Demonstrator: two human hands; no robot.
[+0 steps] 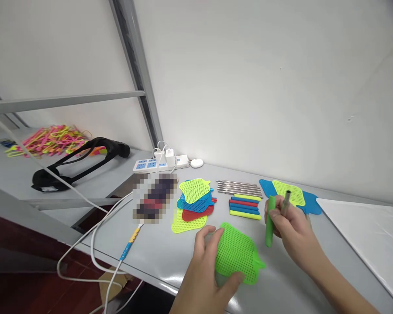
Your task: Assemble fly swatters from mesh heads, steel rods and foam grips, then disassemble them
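Note:
My left hand (205,270) is closed on a bright green fly swatter head (237,253), gripping it by its edges just above the grey table. The head's short socket points to the right. In my right hand (296,231) are a green handle tube (270,231), held upright between thumb and fingers, and a metal rod (286,200) whose hollow end sticks up; its lower part is hidden by the hand. Beyond them lie a row of coloured handle tubes (244,209), several metal rods (239,187) and an overlapping pile of swatter heads (196,205).
Blue and yellow swatter heads (290,192) lie behind my right hand, beside a white sheet (363,231). A power strip (144,165) stands by the wall. White cables (94,244) hang over the table's left edge. A black headset-like frame (81,165) rests on the left shelf.

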